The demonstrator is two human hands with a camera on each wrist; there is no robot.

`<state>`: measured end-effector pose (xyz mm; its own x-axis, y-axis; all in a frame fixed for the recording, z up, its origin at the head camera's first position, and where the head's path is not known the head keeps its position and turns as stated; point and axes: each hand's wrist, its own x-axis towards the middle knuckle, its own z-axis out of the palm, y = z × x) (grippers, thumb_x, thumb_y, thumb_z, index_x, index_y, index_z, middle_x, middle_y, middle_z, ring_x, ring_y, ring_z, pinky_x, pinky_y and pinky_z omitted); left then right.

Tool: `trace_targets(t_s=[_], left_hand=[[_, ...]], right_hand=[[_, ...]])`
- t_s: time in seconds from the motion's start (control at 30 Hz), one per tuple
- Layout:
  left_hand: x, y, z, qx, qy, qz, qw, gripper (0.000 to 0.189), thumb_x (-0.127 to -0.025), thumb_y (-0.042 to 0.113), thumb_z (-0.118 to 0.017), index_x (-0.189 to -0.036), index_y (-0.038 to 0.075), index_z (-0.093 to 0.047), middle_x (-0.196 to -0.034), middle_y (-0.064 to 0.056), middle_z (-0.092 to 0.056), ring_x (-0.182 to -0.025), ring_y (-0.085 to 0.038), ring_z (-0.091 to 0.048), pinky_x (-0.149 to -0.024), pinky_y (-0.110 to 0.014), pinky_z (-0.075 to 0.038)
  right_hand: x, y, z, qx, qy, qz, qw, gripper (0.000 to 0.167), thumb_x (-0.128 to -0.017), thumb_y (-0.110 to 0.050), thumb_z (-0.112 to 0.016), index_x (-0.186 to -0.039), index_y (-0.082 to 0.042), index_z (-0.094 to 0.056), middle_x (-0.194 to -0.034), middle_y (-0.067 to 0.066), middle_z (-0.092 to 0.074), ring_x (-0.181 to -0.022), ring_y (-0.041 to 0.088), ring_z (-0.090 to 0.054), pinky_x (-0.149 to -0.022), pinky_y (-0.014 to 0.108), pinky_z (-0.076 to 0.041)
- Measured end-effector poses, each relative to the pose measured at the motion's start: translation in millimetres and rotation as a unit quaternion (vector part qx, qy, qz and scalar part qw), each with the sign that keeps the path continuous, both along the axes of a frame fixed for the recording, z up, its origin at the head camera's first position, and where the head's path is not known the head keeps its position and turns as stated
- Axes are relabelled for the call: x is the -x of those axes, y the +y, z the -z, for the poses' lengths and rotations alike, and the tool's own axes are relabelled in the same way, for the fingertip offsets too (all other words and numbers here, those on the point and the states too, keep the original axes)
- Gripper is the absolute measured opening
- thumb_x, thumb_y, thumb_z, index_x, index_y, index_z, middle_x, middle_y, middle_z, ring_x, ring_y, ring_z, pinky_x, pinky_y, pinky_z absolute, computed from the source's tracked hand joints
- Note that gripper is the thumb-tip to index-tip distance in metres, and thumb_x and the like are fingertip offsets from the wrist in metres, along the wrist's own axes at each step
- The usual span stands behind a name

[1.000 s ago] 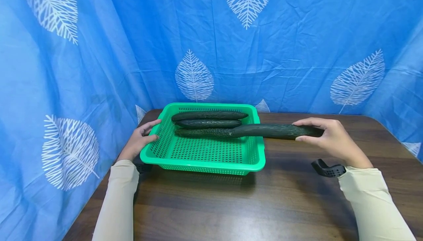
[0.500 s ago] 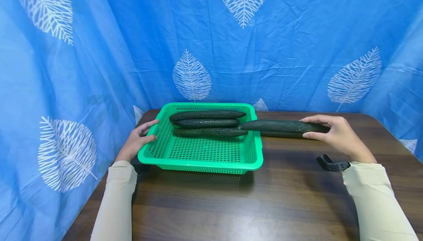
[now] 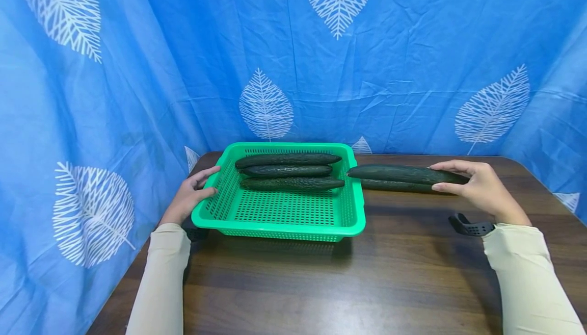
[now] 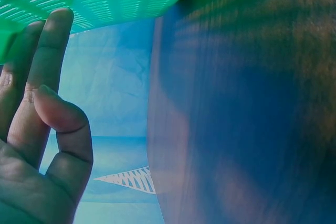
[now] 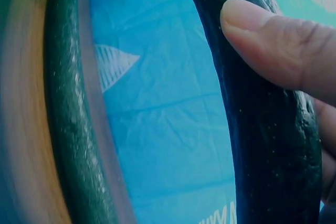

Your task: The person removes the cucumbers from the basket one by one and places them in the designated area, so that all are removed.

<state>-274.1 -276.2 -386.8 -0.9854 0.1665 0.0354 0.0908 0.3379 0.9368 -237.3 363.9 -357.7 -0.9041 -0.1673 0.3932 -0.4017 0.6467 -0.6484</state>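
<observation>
A green plastic basket [image 3: 279,227] stands on the table with three dark green cucumbers [image 3: 293,184] lying side by side in its back half. My left hand [image 3: 190,197] rests at the basket's left end; in the left wrist view its fingers [image 4: 50,61] lie fairly straight against the perforated wall, thumb bent. My right hand [image 3: 477,189] pinches the right part of another cucumber [image 3: 390,173] between thumb and fingers, holding it level. The left tip of this cucumber is right beside the basket's right rim. Below it, a further cucumber [image 5: 73,108] lies on the table.
The brown wooden table [image 3: 293,284] has a rounded far right corner. Blue curtains [image 3: 403,70] with white leaf prints hang close behind it and along the left. A black strap [image 3: 472,225] sits at the right wrist.
The right hand has moved right with its cucumber, whose left tip has gone from over the basket to beyond the right rim. The left hand has stayed at the basket.
</observation>
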Motion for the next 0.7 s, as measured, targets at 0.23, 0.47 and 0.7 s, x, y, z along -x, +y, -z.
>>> trace_targets(t_s=[0.23,0.47,0.7], left_hand=[[-0.2,1.0,-0.3,-0.003,-0.005,-0.001,1.0000,0.069,-0.103,0.006,-0.061,-0.169,0.007,-0.039,-0.156,-0.032,-0.051,-0.096,-0.003,-0.067,-0.078,-0.026,-0.057],[-0.8,0.7,-1.1,-0.009,-0.004,-0.001,1.0000,0.069,-0.103,0.005,-0.061,-0.168,0.006,-0.039,-0.154,-0.031,-0.053,-0.093,-0.003,-0.068,-0.077,-0.027,-0.058],[-1.1,0.2,-1.6,-0.009,-0.005,-0.003,0.9999,0.069,-0.103,0.005,-0.061,-0.168,0.005,-0.040,-0.153,-0.030,-0.054,-0.093,-0.003,-0.069,-0.077,-0.027,-0.058]], right_hand=[[2.1,15.4,8.1,0.007,-0.020,0.025,0.9995,0.039,-0.089,0.000,-0.088,-0.126,0.001,-0.077,-0.108,-0.034,-0.066,-0.085,-0.001,-0.066,-0.068,0.016,-0.052],[5.8,22.9,16.1,0.005,-0.046,0.044,0.9979,0.041,-0.089,-0.003,-0.088,-0.127,0.003,-0.075,-0.104,-0.035,-0.065,-0.081,0.001,-0.066,-0.066,0.020,-0.055],[9.4,27.0,24.9,0.009,-0.081,0.058,0.9950,0.044,-0.091,-0.009,-0.088,-0.130,0.004,-0.074,-0.104,-0.036,-0.064,-0.085,0.000,-0.065,-0.067,0.024,-0.057]])
